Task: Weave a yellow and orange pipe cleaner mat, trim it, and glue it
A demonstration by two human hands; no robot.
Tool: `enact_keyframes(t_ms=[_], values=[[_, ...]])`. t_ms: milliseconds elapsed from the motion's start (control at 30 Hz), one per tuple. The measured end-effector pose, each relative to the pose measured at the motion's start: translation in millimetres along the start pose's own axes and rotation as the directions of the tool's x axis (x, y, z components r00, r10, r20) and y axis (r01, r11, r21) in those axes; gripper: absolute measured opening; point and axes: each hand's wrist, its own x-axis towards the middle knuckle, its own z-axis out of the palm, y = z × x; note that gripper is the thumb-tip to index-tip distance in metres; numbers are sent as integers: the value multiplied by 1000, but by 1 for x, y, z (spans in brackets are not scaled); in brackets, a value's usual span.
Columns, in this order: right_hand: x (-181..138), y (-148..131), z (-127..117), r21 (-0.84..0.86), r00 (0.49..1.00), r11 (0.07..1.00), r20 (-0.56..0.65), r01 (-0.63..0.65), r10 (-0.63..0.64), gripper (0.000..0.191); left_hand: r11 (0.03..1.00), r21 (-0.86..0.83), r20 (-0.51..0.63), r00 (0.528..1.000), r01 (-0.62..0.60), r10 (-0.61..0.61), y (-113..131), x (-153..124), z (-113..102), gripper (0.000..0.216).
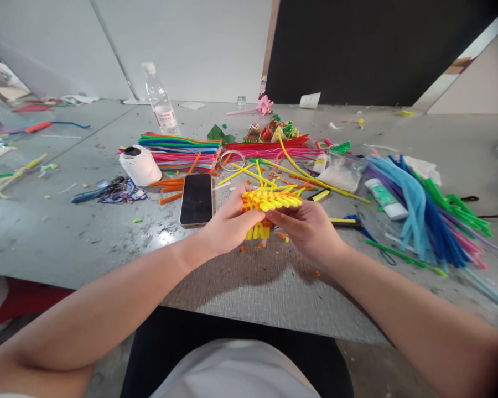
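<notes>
The left hand (228, 224) and the right hand (307, 226) hold one workpiece between them: a yellow and orange woven pipe-cleaner piece (268, 202), flat on top with short yellow stubs hanging below. The workpiece sits above the near part of the grey textured table (240, 287), between the two sets of fingertips.

Left hand: fingers curled and closed on the left edge of the woven piece, thumb on top. Right hand: fingers closed on the right edge and underside, thumb along the upper rim. Both hands touch the piece; the hands themselves are just beside each other.

Items relative to the fingers:
- Just beyond the left fingers: a black smartphone (197, 199), lying flat, screen dark.
- Farther beyond the left fingers: a white rounded device with a dark top opening (140, 165), and a flat stack of multicoloured pipe cleaners (178, 152).
- Behind that stack: a clear plastic water bottle (160, 102), upright.
- Beyond the workpiece: loose yellow pipe cleaners (290, 166) fanned across the table.
- Well apart from the right fingers, to their right: a bundle of blue, green and pink pipe cleaners (427, 213) and a white tube with a green label (385, 199).
- Below the fingers: small orange scraps (282, 236) on the table.
</notes>
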Motion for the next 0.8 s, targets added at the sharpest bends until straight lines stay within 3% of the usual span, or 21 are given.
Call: enact_keyframes(t_ms=[133,333,467,800], values=[[3,1,-1,-12,1000,1000,-27,-10,9,34,999,46,18,1000,15,-16,2,4,-3,22],[5,-6,0,242,999,970,-45,40,-30,27,997,-49,1,999,54,-54,5,7,-6,33],[3,-10,2,207,997,977,-66,55,-42,25,996,-77,10,999,48,-48,4,6,-6,23],[-3,-7,2,297,999,954,5,30,-33,13,991,126,1,999,48,-49,11,3,-6,14]])
